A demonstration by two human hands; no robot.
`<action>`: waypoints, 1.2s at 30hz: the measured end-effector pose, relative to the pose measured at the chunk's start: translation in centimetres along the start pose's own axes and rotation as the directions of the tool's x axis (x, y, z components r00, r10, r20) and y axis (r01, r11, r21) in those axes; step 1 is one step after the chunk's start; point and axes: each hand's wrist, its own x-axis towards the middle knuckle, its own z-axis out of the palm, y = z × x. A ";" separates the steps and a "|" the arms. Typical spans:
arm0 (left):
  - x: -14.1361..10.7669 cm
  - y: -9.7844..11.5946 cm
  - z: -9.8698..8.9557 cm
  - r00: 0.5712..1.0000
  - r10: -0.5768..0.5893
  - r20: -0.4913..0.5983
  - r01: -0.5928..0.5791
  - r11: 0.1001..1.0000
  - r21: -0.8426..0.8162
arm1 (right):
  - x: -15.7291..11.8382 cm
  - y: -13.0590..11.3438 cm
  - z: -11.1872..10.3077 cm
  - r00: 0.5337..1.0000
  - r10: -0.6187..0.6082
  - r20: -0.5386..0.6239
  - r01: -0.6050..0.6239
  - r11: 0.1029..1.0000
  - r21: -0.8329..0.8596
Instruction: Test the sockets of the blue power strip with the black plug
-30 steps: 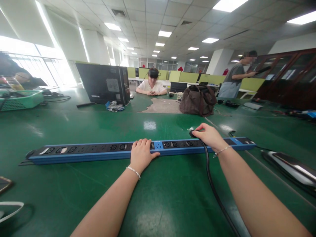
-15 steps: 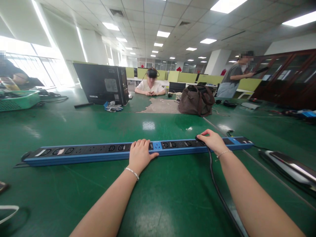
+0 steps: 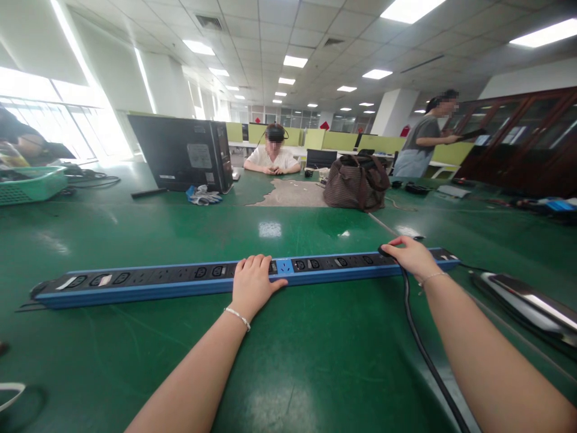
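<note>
A long blue and black power strip [image 3: 153, 288] with rows of sockets lies across the green table. My left hand [image 3: 253, 281] grips it near the middle, fingers laid over the top and thumb along the near edge. Toward the strip's right end, my right hand [image 3: 413, 258] pinches a black plug [image 3: 385, 249]. The plug is at the strip's sockets; my fingers hide whether it sits in one. From it a thick black cable [image 3: 412, 325] runs down toward the front edge of the view.
Farther back stand a black computer case [image 3: 180, 153], gloves [image 3: 204, 195] and a brown bag [image 3: 354, 180]. A green basket [image 3: 33, 185] is at left, a black and silver device [image 3: 525, 300] at right. One person [image 3: 273, 156] sits opposite; another [image 3: 421, 141] stands right, and a third is partly visible left.
My right hand has moved right along the strip with the plug and its cable. My left hand keeps its place on the strip. The view has shifted slightly.
</note>
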 end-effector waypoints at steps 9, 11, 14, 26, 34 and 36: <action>0.0 0.0 0.1 1.000 0.009 -0.010 -0.009 1.000 0.002 | 1.3 1.5 0.5 0.992 -0.069 0.109 0.085 0.985 -0.148; 0.0 0.0 0.1 1.000 0.010 -0.011 -0.010 1.000 0.001 | 1.4 1.5 0.7 0.988 -0.084 0.130 0.105 0.981 -0.161; 0.0 0.0 0.0 1.000 0.010 -0.011 -0.010 1.000 0.000 | 1.7 1.5 0.9 0.982 -0.082 0.168 0.113 0.977 -0.183; 0.0 0.0 0.0 1.000 0.006 -0.004 -0.006 1.000 -0.009 | 1.7 2.0 1.6 0.975 -0.109 0.192 0.156 0.956 -0.249; 0.1 0.0 0.0 1.000 0.002 0.005 -0.002 1.000 -0.004 | 1.7 2.1 1.9 0.972 -0.118 0.202 0.166 0.957 -0.238; 0.1 0.0 -0.1 1.000 -0.005 0.013 0.005 1.000 -0.004 | 1.7 2.2 1.9 0.972 -0.121 0.202 0.166 0.960 -0.224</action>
